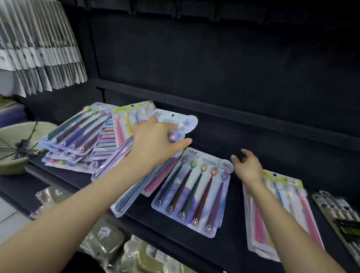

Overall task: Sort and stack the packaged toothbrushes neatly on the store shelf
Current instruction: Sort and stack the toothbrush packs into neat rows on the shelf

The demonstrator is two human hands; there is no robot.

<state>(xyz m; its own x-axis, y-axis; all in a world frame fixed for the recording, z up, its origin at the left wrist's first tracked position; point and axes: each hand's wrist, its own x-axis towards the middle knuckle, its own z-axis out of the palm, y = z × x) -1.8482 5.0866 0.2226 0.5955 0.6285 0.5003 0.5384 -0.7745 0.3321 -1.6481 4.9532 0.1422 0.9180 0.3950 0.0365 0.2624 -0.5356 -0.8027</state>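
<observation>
Packaged toothbrushes lie scattered on a black shelf [243, 230]. At the left is a loose heap of purple packs [77, 132]. My left hand [156, 141] lies on a tilted purple pack [175, 120] on that heap, its fingers curled over the top and the thumb stretched out to the right. One purple five-brush pack [193, 192] lies flat in the middle. My right hand [247, 167] hovers just right of it with loosely curled fingers, holding nothing. Under my right forearm lies a yellow-topped pack of pastel brushes [285, 201].
A green bowl with dark sticks [11, 148] stands at the left end. Grey-white packets [35, 45] hang above it. Dark packs [339, 213] lie at the right edge. Green wrapped items [114, 240] fill the shelf below. The shelf's back wall is black.
</observation>
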